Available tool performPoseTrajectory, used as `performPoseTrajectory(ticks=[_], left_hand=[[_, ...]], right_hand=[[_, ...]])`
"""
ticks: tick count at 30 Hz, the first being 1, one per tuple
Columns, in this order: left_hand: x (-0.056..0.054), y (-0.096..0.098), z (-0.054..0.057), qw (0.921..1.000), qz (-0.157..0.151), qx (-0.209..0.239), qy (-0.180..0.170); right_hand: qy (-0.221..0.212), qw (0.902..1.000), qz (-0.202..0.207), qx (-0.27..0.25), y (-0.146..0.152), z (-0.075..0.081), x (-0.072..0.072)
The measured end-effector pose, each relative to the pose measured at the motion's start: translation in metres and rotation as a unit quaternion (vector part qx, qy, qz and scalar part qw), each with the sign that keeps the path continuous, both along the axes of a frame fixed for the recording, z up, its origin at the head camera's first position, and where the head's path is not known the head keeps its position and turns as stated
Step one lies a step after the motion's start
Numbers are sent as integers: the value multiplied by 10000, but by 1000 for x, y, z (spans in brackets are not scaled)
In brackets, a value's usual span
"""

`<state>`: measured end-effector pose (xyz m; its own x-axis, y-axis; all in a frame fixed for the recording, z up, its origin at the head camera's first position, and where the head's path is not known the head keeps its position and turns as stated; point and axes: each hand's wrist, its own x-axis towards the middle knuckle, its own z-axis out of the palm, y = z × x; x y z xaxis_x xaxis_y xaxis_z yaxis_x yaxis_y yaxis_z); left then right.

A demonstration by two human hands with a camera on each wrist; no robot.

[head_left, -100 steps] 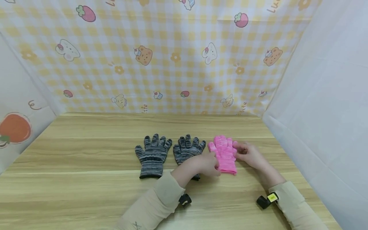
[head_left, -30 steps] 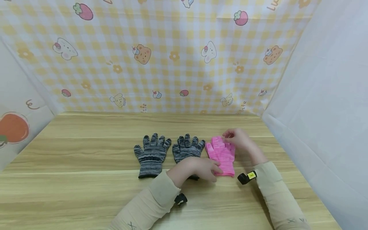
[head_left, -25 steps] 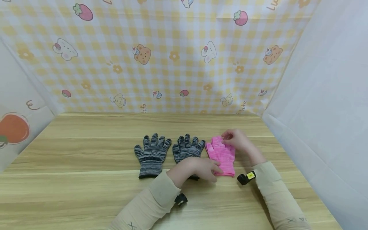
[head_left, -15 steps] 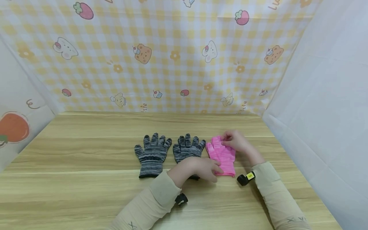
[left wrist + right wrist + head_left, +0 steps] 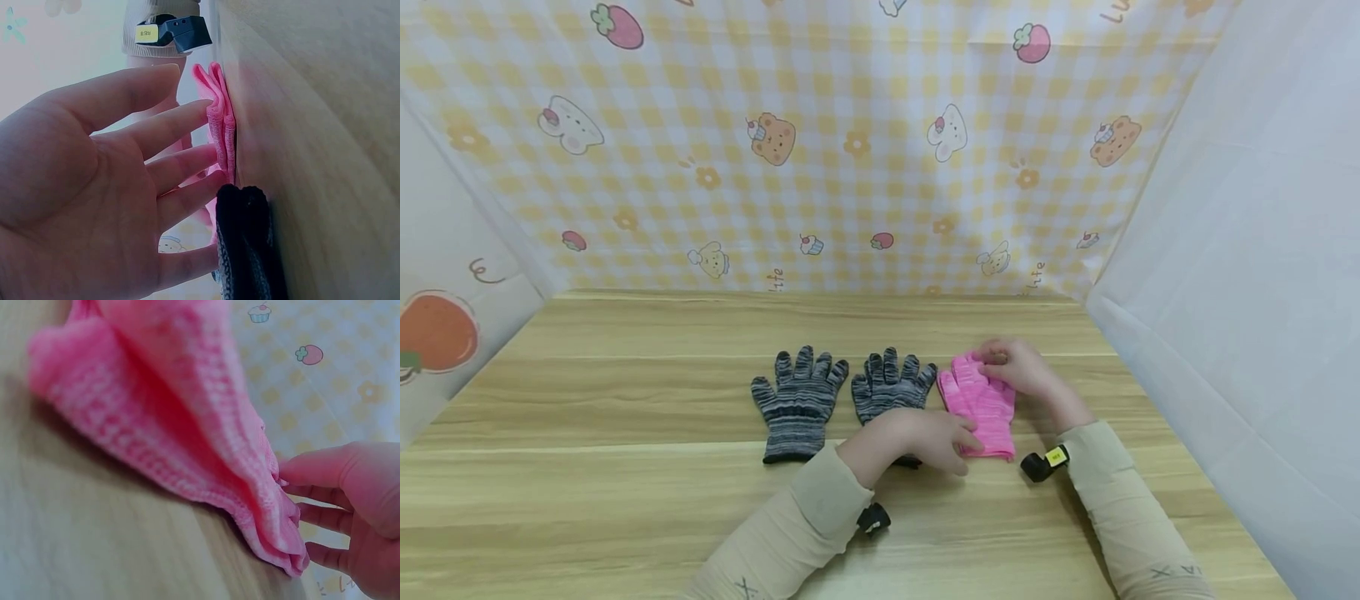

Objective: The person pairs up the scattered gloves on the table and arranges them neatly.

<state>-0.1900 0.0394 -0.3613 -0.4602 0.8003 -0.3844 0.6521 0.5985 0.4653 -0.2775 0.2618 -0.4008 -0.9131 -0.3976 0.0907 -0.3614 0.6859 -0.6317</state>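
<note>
A pair of pink knit gloves (image 5: 988, 417), one on the other, lies flat on the table with fingers pointing away from me. At their fingertip end my right hand (image 5: 1026, 367) pinches the glove fingers between thumb and fingertips, seen also in the right wrist view on the pink gloves (image 5: 206, 425). My left hand (image 5: 925, 437) has its fingers loosely extended, and the fingertips rest on the near left cuff. Its forearm and palm pass over a grey-black striped glove (image 5: 891, 392), hiding most of that cuff. Further left lies another grey-black striped glove (image 5: 797, 408), untouched.
The wooden table (image 5: 587, 500) ends at a yellow checked cloth backdrop (image 5: 850, 192) behind. White cloth walls (image 5: 1262, 250) stand at both sides. Each wrist carries a small black camera (image 5: 1037, 467).
Since the earliest frame, my right hand has moved from the gloves' right edge up to their fingertips, and the pink gloves have shifted slightly left. Over the last second little has moved.
</note>
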Motion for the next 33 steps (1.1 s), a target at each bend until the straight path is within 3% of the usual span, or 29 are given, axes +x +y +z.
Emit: performPoseTrajectory(ticks=[14,27,33], left_hand=[[0,1,2,9999,-30,-63,92],[1,0,1,10000,-35,-29,69],[0,0,1,9999,-105,-36,116]], right_hand=[[-166,9995,197,203,0,0,1],[262,9994,228,-65,-6,2,3],[120,9980,611,84,-12,7,5]])
